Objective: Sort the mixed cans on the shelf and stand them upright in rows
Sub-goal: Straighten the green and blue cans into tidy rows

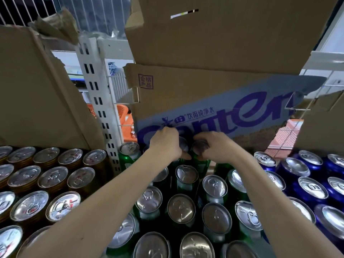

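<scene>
Several green cans (185, 180) stand upright in rows in the middle of the shelf. My left hand (165, 142) grips the top of a green can (183, 145) at the back of these rows. Beside it, my right hand (216, 146) grips the top of a second green can (200, 147), whose green body shows below my fingers. The two hands nearly touch, right in front of a cardboard box. Brown cans (54, 178) stand in rows on the left. Blue cans (312, 188) stand in rows on the right.
A cardboard box with blue lettering (214, 112) stands close behind the green cans, with another box (232, 34) stacked on it. A large cardboard sheet (37, 90) leans behind the brown cans. A white slotted shelf upright (100, 101) separates brown from green. An orange basket (126, 123) shows behind.
</scene>
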`<state>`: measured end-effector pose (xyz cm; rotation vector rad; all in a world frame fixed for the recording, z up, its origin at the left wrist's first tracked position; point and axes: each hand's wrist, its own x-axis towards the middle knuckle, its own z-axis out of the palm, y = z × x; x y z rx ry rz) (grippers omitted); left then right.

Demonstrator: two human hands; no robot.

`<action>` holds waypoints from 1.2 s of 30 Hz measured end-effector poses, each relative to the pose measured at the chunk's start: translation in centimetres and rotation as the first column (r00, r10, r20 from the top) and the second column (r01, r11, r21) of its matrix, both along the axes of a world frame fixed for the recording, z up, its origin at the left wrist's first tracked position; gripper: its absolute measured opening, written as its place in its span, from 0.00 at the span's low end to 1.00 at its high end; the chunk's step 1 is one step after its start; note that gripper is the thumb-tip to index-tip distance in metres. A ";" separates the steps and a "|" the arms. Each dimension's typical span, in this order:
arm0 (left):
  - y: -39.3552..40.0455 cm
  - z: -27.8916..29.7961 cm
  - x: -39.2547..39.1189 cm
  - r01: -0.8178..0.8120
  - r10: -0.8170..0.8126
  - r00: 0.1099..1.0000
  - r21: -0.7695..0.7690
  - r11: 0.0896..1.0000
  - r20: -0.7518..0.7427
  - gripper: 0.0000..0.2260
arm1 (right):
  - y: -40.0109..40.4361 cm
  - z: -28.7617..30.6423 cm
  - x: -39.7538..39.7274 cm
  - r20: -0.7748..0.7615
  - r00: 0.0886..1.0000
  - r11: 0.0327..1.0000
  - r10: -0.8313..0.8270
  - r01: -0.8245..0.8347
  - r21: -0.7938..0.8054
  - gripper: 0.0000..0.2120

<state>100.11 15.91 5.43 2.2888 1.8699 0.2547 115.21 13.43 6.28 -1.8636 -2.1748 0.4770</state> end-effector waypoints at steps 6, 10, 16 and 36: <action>0.0 -2.2 -0.2 0.068 -0.060 0.987 0.048 0.997 -0.147 0.19 | 1.0 -3.0 0.3 0.028 0.999 1.000 0.018 -0.017 -0.005 0.19; 0.0 -2.1 -0.1 0.076 -0.064 0.984 0.069 0.995 -0.164 0.16 | 1.1 -3.6 0.6 0.049 0.999 1.000 0.005 -0.005 0.005 0.19; 0.1 -1.7 -0.9 0.066 -0.069 0.996 -0.051 0.997 -0.061 0.17 | 0.2 -3.8 0.9 0.029 0.998 0.998 -0.051 0.050 0.050 0.19; -6.7 -1.8 1.1 0.304 -0.305 0.952 -0.031 0.952 -0.005 0.23 | -1.4 -2.6 8.2 0.100 0.979 0.981 -0.175 0.165 0.097 0.27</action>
